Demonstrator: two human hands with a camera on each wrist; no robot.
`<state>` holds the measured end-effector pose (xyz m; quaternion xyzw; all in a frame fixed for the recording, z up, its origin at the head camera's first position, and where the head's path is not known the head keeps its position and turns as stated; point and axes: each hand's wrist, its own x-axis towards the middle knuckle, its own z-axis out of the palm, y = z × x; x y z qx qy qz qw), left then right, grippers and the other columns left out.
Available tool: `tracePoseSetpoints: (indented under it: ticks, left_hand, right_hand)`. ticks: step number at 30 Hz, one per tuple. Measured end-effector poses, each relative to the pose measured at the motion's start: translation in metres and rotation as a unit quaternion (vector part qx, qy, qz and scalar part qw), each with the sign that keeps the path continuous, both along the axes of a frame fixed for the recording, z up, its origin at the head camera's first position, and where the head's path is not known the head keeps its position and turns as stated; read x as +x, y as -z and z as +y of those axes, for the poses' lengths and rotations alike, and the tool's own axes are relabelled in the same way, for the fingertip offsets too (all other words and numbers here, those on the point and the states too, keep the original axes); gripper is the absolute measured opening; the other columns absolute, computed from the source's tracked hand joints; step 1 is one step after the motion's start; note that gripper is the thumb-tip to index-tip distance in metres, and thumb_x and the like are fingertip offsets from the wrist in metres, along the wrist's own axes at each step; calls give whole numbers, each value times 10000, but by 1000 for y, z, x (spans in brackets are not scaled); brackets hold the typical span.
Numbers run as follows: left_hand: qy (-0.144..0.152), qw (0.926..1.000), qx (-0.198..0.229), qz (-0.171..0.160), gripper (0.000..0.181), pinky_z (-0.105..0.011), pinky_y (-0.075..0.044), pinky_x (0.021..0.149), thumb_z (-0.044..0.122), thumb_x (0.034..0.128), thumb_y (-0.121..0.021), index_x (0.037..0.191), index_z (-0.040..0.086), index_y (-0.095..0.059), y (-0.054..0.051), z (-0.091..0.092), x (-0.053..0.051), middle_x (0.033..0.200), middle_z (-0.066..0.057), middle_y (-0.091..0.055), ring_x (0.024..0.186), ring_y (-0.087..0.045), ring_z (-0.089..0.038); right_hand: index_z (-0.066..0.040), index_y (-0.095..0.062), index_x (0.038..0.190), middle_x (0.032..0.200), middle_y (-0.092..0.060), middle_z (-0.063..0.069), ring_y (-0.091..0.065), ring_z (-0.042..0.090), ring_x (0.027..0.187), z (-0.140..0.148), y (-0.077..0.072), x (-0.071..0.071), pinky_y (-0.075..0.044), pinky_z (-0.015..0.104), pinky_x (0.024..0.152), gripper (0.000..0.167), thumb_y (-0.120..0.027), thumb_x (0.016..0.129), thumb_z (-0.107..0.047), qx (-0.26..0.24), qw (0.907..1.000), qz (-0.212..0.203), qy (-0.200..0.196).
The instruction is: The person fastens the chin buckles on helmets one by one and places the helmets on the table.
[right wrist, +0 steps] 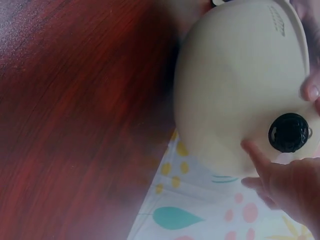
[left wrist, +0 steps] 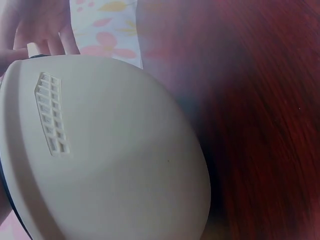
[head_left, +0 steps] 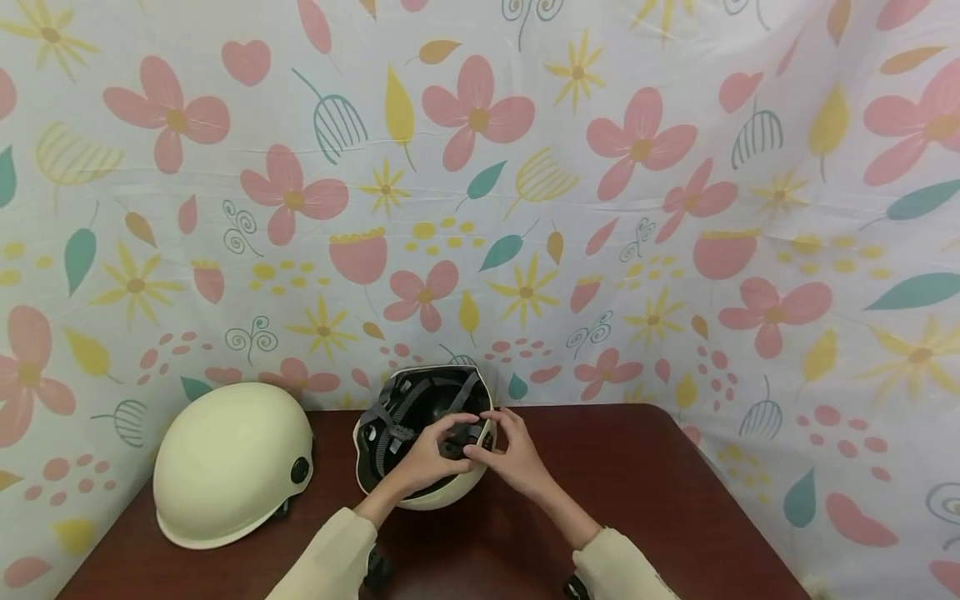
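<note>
A cream helmet (head_left: 438,500) lies tilted with its black-lined inside and grey straps facing up. At its right side, my left hand (head_left: 423,458) curves thumb and fingers around a black part inside. My right hand (head_left: 521,462) grips the rim there, its thumb near my left hand's fingers. In the right wrist view, an extended finger of my right hand (right wrist: 290,187) touches the shell (right wrist: 225,90) beside a round black disc (right wrist: 289,132). The left wrist view shows the shell (left wrist: 120,145) with a grid-like vent (left wrist: 51,114). Some fingertips are hidden.
Another cream helmet (head_left: 228,458) stands dome up on the left of the dark red-brown table (head_left: 637,492). A flower-patterned cloth (head_left: 555,208) hangs behind the table. Small dark objects show partly beside both sleeves at the near side.
</note>
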<state>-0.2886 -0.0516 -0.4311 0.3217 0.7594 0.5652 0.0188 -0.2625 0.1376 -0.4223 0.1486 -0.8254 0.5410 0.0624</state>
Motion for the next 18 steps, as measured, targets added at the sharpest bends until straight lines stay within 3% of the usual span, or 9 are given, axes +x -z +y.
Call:
tracePoseSetpoints:
  ticks: [5,12,18]
  left_hand:
    - [63,9999,-1,-100,564,-601,-359,1074,102,850,-734,1374,111,-524,2,2,0,1442,-138,-500,1321,-466,-362]
    - [130,9994,-82,-305,588,-536,-429,1015,108,842,-720,1391,137,-509,7,6,1,1436,-136,-499,1250,-509,-335]
    - [107,9996,-187,-189,571,-623,-287,1116,98,839,-712,1378,117,-526,8,7,3,1528,-150,-393,1421,-337,-384]
  right_hand:
    - [-72,-549,1299,1478,-399,206,-382,436,1394,2,1,-1,-459,566,1009,476,-734,870,-162,-196,9998,83,-25]
    - [-18,-550,1291,1511,-353,247,-394,448,1383,6,8,-2,-508,488,975,470,-729,873,-134,-325,9994,91,25]
    - [-36,-555,1295,1505,-363,233,-394,459,1378,8,13,-3,-509,472,979,460,-722,882,-148,-327,9994,25,92]
